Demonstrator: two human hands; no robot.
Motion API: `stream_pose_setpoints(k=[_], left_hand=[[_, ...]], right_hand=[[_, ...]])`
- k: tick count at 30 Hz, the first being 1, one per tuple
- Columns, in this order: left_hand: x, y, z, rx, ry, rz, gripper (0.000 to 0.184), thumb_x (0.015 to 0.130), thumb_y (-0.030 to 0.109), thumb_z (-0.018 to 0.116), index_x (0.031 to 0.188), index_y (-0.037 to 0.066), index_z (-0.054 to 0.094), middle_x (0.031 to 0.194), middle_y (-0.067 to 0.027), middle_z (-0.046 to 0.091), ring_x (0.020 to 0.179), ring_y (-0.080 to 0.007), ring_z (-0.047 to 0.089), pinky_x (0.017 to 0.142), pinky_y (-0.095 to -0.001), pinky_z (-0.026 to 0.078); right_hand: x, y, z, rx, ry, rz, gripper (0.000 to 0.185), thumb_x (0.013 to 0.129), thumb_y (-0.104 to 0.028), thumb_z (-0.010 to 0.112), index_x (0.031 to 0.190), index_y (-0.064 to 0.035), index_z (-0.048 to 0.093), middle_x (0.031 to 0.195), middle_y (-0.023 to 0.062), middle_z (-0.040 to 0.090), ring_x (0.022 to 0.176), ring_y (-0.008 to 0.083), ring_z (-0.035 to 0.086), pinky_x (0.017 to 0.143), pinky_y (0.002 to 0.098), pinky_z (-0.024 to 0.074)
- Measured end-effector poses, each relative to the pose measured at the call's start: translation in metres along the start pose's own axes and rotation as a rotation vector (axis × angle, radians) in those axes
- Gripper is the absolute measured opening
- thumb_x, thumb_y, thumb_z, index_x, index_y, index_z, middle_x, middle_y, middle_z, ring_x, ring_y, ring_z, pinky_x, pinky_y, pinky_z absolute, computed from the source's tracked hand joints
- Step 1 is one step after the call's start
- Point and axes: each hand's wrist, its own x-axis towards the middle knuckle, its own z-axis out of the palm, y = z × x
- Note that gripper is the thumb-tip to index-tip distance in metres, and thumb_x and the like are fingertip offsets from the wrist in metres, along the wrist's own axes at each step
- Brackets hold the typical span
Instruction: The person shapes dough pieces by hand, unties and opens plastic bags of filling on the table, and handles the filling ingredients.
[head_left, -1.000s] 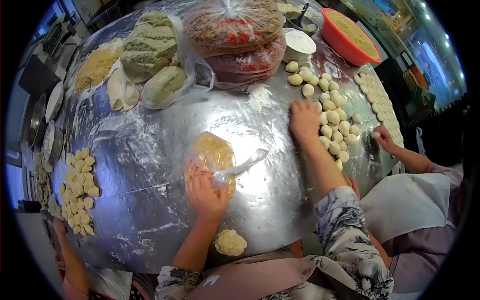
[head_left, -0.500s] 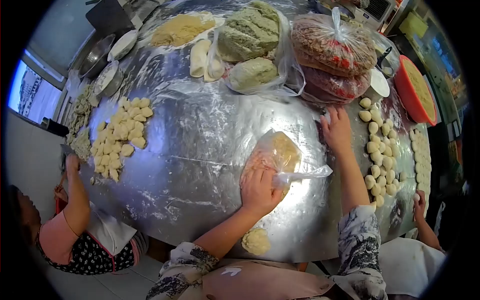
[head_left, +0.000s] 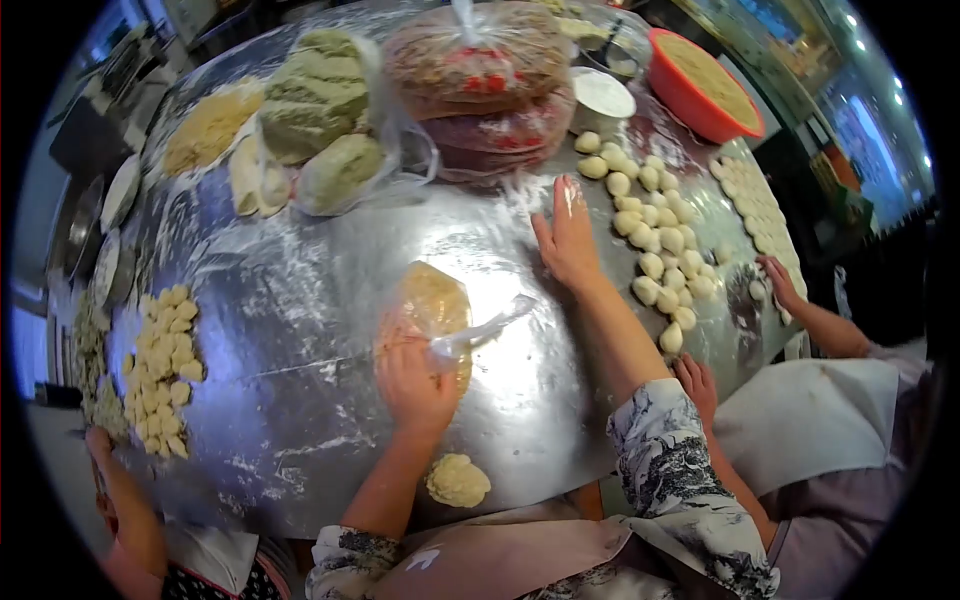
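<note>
My left hand (head_left: pixel 415 385) presses on a clear plastic bag (head_left: pixel 440 298) of yellowish-brown filling, its thumb by the bag's twisted neck (head_left: pixel 497 323); the fingers are a little blurred. My right hand (head_left: pixel 570 240) is open and holds nothing. Flour whitens its outstretched fingertips, which point at a stack of bagged reddish-brown filling (head_left: pixel 480 90). Several pale dough balls (head_left: pixel 655 230) lie to its right. Close to my left forearm, a rough lump of dough (head_left: pixel 458 480) rests near the table's front edge.
Green dough (head_left: pixel 320 95) in plastic stands at the back left, dough pieces (head_left: pixel 165 365) at the left. A red basin (head_left: pixel 705 90) and a white bowl (head_left: pixel 603 95) are at the back right. A co-worker's hand (head_left: pixel 780 282) reaches in from the right; another person works at the left.
The view has swung right, so the table's things sit further left. My right hand's fingers have straightened. More of the co-worker at the right shows. My left hand stays on the bag.
</note>
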Motion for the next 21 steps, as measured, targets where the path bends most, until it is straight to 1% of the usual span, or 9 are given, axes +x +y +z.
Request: stream_pose_setpoints(k=[3, 6, 8, 10, 11, 14, 18, 20, 21], left_hand=[[-0.002, -0.003, 0.004, 0.021, 0.034, 0.043, 0.035, 0.074, 0.019, 0.068, 0.103, 0.001, 0.058, 0.099, -0.0187, 0.056, 0.095, -0.0415, 0.053, 0.085, -0.0521, 0.042], [-0.003, -0.006, 0.006, 0.028, 0.045, 0.046, 0.036, 0.075, 0.021, 0.069, 0.103, 0.001, 0.058, 0.099, -0.0185, 0.056, 0.097, -0.0415, 0.054, 0.087, -0.0523, 0.042], [-0.006, -0.007, 0.007, 0.019, 0.049, 0.061, 0.037, 0.075, 0.019, 0.069, 0.105, 0.001, 0.057, 0.101, -0.0191, 0.056, 0.098, -0.0424, 0.053, 0.088, -0.0523, 0.042], [-0.003, -0.009, 0.009, 0.003, 0.087, 0.106, 0.040, 0.074, 0.017, 0.069, 0.108, 0.000, 0.056, 0.102, -0.0202, 0.055, 0.097, -0.0436, 0.052, 0.088, -0.0523, 0.041], [-0.001, -0.009, 0.010, 0.006, 0.090, 0.104, 0.040, 0.074, 0.017, 0.069, 0.108, 0.000, 0.056, 0.102, -0.0203, 0.055, 0.098, -0.0438, 0.052, 0.088, -0.0523, 0.041], [-0.005, -0.007, 0.007, 0.017, 0.076, 0.104, 0.040, 0.075, 0.017, 0.069, 0.108, 0.000, 0.056, 0.102, -0.0207, 0.055, 0.100, -0.0446, 0.051, 0.089, -0.0525, 0.041], [-0.005, -0.004, 0.003, -0.006, 0.010, 0.028, 0.040, 0.075, 0.017, 0.068, 0.109, 0.000, 0.055, 0.106, -0.0220, 0.056, 0.105, -0.0464, 0.051, 0.095, -0.0539, 0.040], [-0.005, -0.004, 0.002, 0.001, 0.006, 0.003, 0.039, 0.075, 0.017, 0.068, 0.108, 0.000, 0.055, 0.108, -0.0226, 0.057, 0.107, -0.0468, 0.051, 0.097, -0.0544, 0.039], [-0.004, -0.002, 0.001, 0.016, 0.030, 0.035, 0.039, 0.076, 0.017, 0.068, 0.108, 0.000, 0.055, 0.108, -0.0227, 0.057, 0.107, -0.0467, 0.051, 0.097, -0.0545, 0.039]], right_hand=[[0.004, 0.037, -0.043, -0.401, 0.208, 0.069, 0.070, 0.097, -0.033, 0.057, 0.146, 0.0089, 0.030, 0.149, 0.0316, 0.037, 0.135, 0.0468, 0.039, 0.115, 0.0518, 0.0247], [0.005, 0.065, -0.104, -0.584, 0.410, 0.387, 0.067, 0.099, -0.039, 0.049, 0.147, 0.0037, 0.033, 0.146, 0.0283, 0.044, 0.133, 0.0446, 0.043, 0.113, 0.0561, 0.0252], [-0.006, 0.077, -0.132, -0.708, 0.026, 0.645, 0.059, 0.101, -0.040, 0.045, 0.143, 0.0007, 0.043, 0.143, 0.0247, 0.049, 0.132, 0.0415, 0.046, 0.109, 0.0535, 0.0346], [-0.016, 0.095, -0.163, -0.470, -0.244, 0.741, 0.059, 0.100, -0.043, 0.045, 0.142, -0.0010, 0.045, 0.137, 0.0247, 0.054, 0.128, 0.0431, 0.049, 0.105, 0.0517, 0.0390], [-0.015, 0.102, -0.171, -0.348, -0.380, 0.768, 0.060, 0.100, -0.045, 0.045, 0.141, -0.0019, 0.046, 0.134, 0.0247, 0.056, 0.126, 0.0439, 0.051, 0.104, 0.0507, 0.0412], [-0.045, 0.111, -0.174, -0.354, 0.344, 0.594, 0.063, 0.097, -0.051, 0.047, 0.139, -0.0046, 0.049, 0.128, 0.0242, 0.061, 0.119, 0.0452, 0.054, 0.099, 0.0493, 0.0455], [-0.083, 0.116, -0.154, -0.542, -0.165, 0.615, 0.053, 0.099, -0.044, 0.046, 0.133, -0.0044, 0.054, 0.124, 0.0239, 0.061, 0.115, 0.0439, 0.056, 0.095, 0.0507, 0.0453], [-0.068, 0.091, -0.163, -0.338, -0.037, 0.678, 0.054, 0.098, -0.045, 0.048, 0.132, -0.0041, 0.055, 0.129, 0.0238, 0.058, 0.121, 0.0414, 0.053, 0.099, 0.0520, 0.0422], [-0.073, 0.100, -0.150, -0.432, 0.104, 0.604, 0.053, 0.097, -0.046, 0.049, 0.131, -0.0048, 0.055, 0.131, 0.0232, 0.057, 0.123, 0.0406, 0.052, 0.100, 0.0524, 0.0415]])
